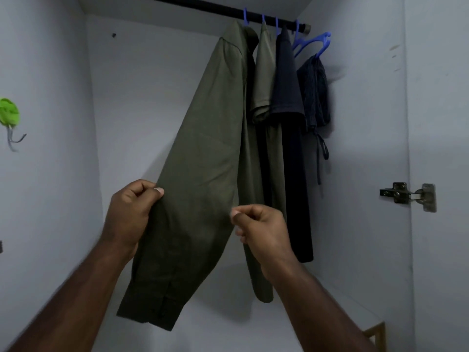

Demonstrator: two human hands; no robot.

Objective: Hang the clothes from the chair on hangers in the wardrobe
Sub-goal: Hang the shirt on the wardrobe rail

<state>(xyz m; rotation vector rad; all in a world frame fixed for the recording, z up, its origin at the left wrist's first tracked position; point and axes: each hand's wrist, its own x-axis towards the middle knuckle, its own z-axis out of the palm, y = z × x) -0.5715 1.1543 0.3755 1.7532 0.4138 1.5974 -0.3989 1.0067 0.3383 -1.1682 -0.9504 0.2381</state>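
Green shirt: The olive green shirt hangs from a blue hanger on the black rail. It is pulled out to the left, toward the person, so it hangs slanted.
Left hand: The left hand pinches the left edge of the shirt between thumb and curled fingers.
Right hand: The right hand is curled at the right edge of the shirt. The thumb and finger seem to pinch the cloth, but it is hard to tell for sure.
Other clothes: A lighter green shirt, a dark navy shirt and a dark striped bundle hang next to it on more blue hangers. They are packed close together at the right end of the rail.
Step now: I think the person is pulling the shirt flat so it hangs neat.
What could go wrong: A hard tug could slide the shirt off its hanger, or pop the hook off the rail. The pull could also drag the hanger along the rail and bunch up the clothes beside it.
Wardrobe: The walls are plain pale grey. The floor board at the bottom is pale too.
Other bits: A metal hinge sits on the right wall. A green sticky hook is on the left wall.
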